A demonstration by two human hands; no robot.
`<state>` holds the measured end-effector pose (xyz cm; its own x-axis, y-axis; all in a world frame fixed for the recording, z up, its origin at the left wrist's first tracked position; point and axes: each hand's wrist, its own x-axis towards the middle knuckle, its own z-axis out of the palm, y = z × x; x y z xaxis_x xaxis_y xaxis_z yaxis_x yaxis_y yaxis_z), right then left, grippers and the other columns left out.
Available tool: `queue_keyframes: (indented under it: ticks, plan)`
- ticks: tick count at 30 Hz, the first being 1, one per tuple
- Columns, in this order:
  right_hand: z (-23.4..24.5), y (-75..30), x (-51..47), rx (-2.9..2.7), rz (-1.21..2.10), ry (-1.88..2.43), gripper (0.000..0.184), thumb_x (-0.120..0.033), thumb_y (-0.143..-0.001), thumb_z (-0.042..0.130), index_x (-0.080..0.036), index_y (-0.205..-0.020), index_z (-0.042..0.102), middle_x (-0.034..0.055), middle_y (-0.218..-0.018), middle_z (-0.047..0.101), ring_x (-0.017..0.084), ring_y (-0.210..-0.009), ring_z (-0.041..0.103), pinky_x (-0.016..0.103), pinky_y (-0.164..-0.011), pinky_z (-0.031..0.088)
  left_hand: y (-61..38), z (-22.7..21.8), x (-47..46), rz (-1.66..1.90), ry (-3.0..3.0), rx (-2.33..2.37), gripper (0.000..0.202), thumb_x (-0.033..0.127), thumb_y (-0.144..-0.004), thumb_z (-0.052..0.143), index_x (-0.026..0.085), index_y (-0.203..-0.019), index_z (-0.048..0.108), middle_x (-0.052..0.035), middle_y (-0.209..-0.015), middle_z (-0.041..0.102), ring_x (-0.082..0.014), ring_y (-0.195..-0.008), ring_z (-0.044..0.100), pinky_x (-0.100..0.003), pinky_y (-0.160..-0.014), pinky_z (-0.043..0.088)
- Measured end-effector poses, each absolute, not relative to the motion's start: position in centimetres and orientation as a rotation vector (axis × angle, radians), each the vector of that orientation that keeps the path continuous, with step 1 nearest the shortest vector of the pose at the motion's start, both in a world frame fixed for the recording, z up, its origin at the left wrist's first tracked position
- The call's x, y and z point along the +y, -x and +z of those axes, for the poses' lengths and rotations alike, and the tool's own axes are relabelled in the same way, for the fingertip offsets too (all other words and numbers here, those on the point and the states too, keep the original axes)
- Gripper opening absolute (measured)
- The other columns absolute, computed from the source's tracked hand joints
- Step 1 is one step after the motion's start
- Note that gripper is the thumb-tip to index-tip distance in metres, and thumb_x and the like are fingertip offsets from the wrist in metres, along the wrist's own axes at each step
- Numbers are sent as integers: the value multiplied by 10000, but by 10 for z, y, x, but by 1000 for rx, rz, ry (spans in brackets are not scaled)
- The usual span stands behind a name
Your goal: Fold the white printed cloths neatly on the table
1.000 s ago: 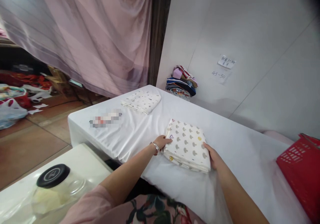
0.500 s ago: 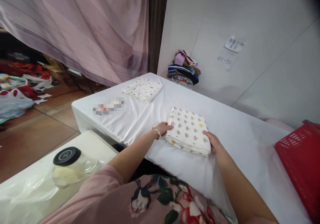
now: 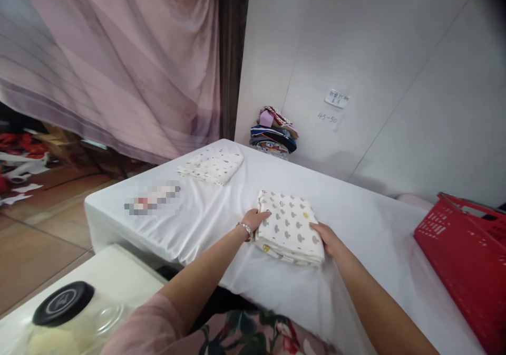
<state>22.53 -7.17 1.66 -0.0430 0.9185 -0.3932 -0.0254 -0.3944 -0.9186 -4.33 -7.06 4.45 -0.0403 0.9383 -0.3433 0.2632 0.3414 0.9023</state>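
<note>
Watching remotely, I see only my viewpoint shift; left hand (image 3: pixel 255 220) and right hand (image 3: pixel 327 238) still grip the folded cloth (image 3: pixel 290 228) by opposite edges, so its fold holds.

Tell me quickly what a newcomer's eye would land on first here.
Probably the red basket, a big block of bold colour at the right edge of the view. Next, likely, the folded cloth with greyish prints on the near part of the white-covered table, the left grip and right grip at its opposite sides. Beyond the table's far edge, the multicoloured fabric stack stands out against the pale wall.
</note>
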Motion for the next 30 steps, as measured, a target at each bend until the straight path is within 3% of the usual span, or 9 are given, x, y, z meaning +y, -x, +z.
queue_keyframes:
  ticks: [6,13,18,24,27,30]
  plan:
    - [35,-220,-73,-1203,1337,1534,334,-255,-662,636,-155,-979,603,70,-869,699,217,-751,644,327,-690,500,10,73,-78,680,-1681,1700,326,451,-697,582,160,-845,574,-124,-912,655,-278,-904,597,-328,-751,428]
    - [56,-200,-92,-1710,763,1511,319,-261,-680,589,-222,-992,644,15,-893,685,206,-805,596,296,-764,444,-26,78,-99,566,-2029,1677,384,457,-748,524,146,-974,538,-161,-896,646,-306,-886,607,-355,-733,437]
    - [59,-201,-95,-1594,830,1481,331,-254,-677,608,-220,-1005,635,12,-929,681,204,-837,601,291,-764,456,-19,84,-100,651,-2034,1632,364,463,-742,539,163,-948,535,-136,-867,646,-301,-870,606,-346,-731,431]
    - [44,-218,-94,-1063,1315,1426,383,-260,-671,655,-169,-1036,585,54,-860,699,211,-745,649,315,-681,518,24,61,-86,859,-1575,1476,287,434,-721,598,179,-849,568,-67,-863,657,-231,-855,608,-279,-721,440]
    - [25,-227,-94,-904,1402,1494,423,-209,-649,672,-129,-1052,571,79,-790,703,215,-673,656,326,-637,530,42,34,-84,795,-1105,1364,243,367,-723,618,145,-815,581,-74,-835,675,-204,-795,628,-249,-641,465]
    - [12,-231,-94,-872,1380,1495,578,-188,-650,670,-172,-1200,494,55,-843,703,201,-694,659,316,-631,532,48,19,-88,741,-1003,1387,265,374,-723,627,124,-797,583,-87,-750,676,-206,-706,637,-254,-553,468]
